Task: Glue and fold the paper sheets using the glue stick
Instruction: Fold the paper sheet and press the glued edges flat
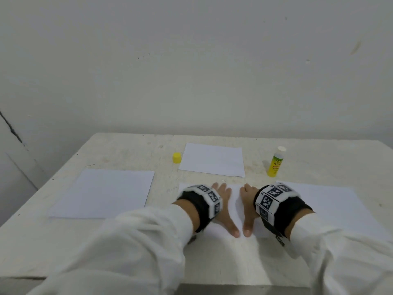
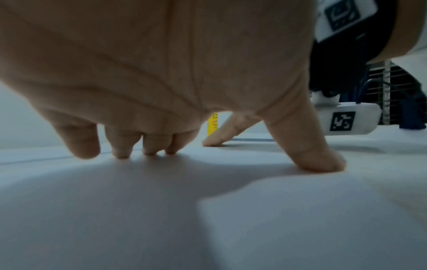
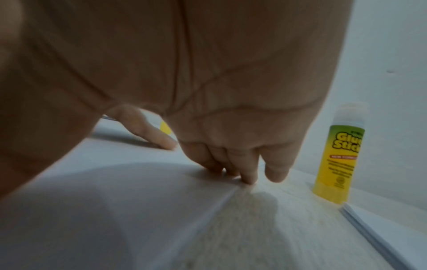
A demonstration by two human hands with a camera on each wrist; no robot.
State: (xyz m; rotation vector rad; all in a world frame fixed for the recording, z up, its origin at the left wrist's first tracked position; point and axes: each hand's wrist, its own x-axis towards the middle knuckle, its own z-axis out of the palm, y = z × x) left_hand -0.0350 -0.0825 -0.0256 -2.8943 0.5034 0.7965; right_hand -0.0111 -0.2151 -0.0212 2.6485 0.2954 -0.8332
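Note:
A white paper sheet [image 1: 235, 206] lies at the table's front middle, and both hands press on it side by side. My left hand [image 1: 223, 195] has its fingertips [image 2: 122, 155] and thumb down on the sheet [image 2: 208, 210]. My right hand [image 1: 248, 196] has its fingertips [image 3: 249, 180] at the right edge of the sheet [image 3: 115, 201], where the edge looks doubled. Neither hand holds anything. The yellow glue stick [image 1: 276, 161] stands upright and uncapped to the right of the far sheet, also in the right wrist view [image 3: 339, 159]. Its yellow cap [image 1: 176, 157] sits apart at the back.
The pale table [image 1: 127, 150] stands against a white wall. A white sheet [image 1: 212, 159] lies at the back middle, another [image 1: 104, 192] at the left, and a thin stack of sheets [image 1: 331, 205] at the right, close to my right wrist.

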